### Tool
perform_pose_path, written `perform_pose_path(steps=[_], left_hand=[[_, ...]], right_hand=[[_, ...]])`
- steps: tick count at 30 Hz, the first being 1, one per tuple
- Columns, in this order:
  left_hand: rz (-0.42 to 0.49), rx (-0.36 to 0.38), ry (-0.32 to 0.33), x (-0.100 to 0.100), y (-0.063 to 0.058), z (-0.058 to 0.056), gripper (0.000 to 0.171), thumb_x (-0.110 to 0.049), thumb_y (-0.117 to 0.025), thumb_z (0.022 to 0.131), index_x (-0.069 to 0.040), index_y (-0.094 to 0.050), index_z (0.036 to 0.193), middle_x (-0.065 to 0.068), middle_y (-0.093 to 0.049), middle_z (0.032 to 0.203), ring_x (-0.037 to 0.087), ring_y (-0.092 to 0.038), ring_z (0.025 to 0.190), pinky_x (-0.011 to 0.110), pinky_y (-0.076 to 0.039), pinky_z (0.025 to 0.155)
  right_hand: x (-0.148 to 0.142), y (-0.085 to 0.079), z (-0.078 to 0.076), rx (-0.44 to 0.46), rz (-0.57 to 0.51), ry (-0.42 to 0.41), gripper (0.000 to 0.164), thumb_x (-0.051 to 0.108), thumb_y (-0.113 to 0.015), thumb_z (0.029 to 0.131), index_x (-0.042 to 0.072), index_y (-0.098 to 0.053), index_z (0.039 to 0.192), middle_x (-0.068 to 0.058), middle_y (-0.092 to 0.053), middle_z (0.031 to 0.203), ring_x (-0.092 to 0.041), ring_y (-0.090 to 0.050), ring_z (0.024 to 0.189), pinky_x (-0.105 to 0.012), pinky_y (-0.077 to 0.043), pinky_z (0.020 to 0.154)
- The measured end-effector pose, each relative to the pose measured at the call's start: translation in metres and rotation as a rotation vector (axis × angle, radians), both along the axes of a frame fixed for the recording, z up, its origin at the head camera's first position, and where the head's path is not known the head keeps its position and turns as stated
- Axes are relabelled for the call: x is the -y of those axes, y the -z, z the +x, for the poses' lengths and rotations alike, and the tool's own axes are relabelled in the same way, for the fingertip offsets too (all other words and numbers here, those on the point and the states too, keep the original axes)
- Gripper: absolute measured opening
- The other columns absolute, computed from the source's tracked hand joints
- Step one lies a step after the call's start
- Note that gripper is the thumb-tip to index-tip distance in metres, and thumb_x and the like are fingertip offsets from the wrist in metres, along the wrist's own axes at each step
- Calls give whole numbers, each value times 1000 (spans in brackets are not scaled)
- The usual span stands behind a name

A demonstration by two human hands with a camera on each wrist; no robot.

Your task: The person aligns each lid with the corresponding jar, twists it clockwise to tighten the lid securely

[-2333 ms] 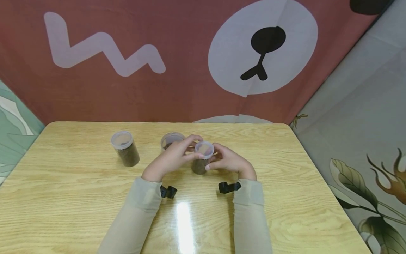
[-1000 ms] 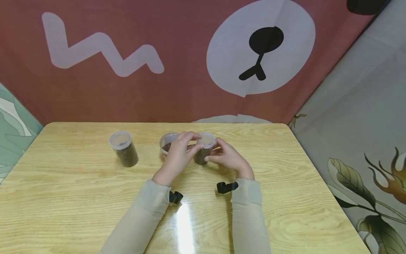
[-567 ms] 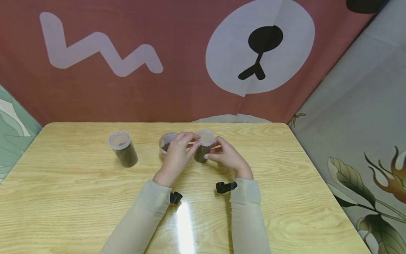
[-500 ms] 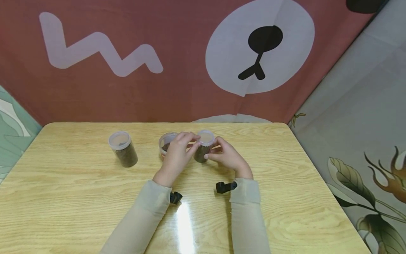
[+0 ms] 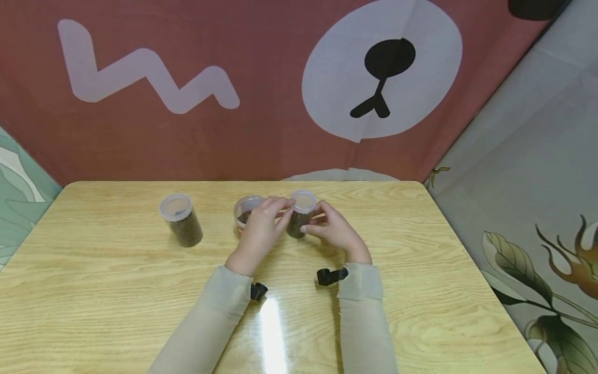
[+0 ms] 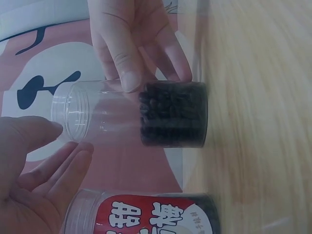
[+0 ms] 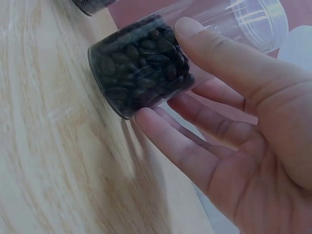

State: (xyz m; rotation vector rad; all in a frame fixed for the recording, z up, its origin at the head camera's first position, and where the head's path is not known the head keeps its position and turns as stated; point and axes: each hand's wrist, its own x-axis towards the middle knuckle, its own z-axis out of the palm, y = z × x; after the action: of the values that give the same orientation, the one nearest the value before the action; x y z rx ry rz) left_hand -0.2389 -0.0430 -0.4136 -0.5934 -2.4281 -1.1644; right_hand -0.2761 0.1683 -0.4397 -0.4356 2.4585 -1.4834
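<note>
A clear plastic jar [image 5: 297, 224], part filled with dark beans that look like coffee beans [image 7: 139, 61], stands upright on the table between both hands. My right hand [image 5: 334, 228] holds its body, thumb on the near side and fingers curled behind. At the top, my left hand [image 5: 261, 228] pinches the jar's clear lid [image 6: 73, 112] between thumb and fingers. Right beside it, partly hidden by the left hand, stands a second clear jar [image 5: 244, 208]; the left wrist view shows its red label [image 6: 146, 214] with white characters.
A third clear jar [image 5: 186, 223] with dark contents stands farther left on the wooden table [image 5: 117, 291]. A red cloth with a bear's face [image 5: 271, 145] hangs behind the table's back edge.
Both hands have shifted the held jar away from the person, toward the back of the table, beside the second jar. Over the last half second it has barely moved.
</note>
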Motion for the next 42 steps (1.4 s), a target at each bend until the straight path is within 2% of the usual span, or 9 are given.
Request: perform_pose_path(steps=[7,17,23,31,38,42], left_hand=[[-30,-9,16,2,0,-1,22,-7,-66,99,-1,-71,120,16,-69,115,28,-70,100,33,-61,83],[-120,25,15,5,-7,2,27,-9,-66,100,-4,-70,126,15,-69,115,28,-69,101,39,-61,81],[-183,78,9,5,-10,2,34,-12,-66,100,-4,-65,133,15,-69,116,28,-69,99,39,-61,77],[-212,104,26,7,-11,0,36,-15,-62,102,-5,-61,137,16,-66,121,28,-70,94,39,-60,73],[-233,96,37,13,-15,-2,31,-15,-63,102,-5,-65,132,15,-66,126,30,-67,108,44,-59,87],[-278,30,13,19,-16,-1,28,-17,-65,101,-5,-68,126,13,-69,120,26,-69,97,50,-54,95]], right_hand=[[1,0,0,-10,8,3,34,13,-76,93,6,-53,117,-12,-59,129,-35,-61,118,-48,-55,94],[1,1,0,-2,18,7,35,14,-76,94,6,-53,119,-12,-59,126,-34,-63,113,-47,-56,90],[2,2,-1,0,11,-10,38,17,-75,95,6,-53,124,-13,-59,126,-33,-64,111,-46,-57,88],[2,5,-5,7,8,-7,38,15,-76,93,8,-53,123,-13,-59,124,-33,-64,110,-45,-57,87],[-3,3,-3,13,50,2,40,19,-74,95,10,-53,127,-13,-59,125,-34,-63,112,-47,-56,88],[-8,1,-1,11,71,17,42,21,-73,96,9,-53,131,-16,-60,126,-35,-62,113,-46,-56,90]])
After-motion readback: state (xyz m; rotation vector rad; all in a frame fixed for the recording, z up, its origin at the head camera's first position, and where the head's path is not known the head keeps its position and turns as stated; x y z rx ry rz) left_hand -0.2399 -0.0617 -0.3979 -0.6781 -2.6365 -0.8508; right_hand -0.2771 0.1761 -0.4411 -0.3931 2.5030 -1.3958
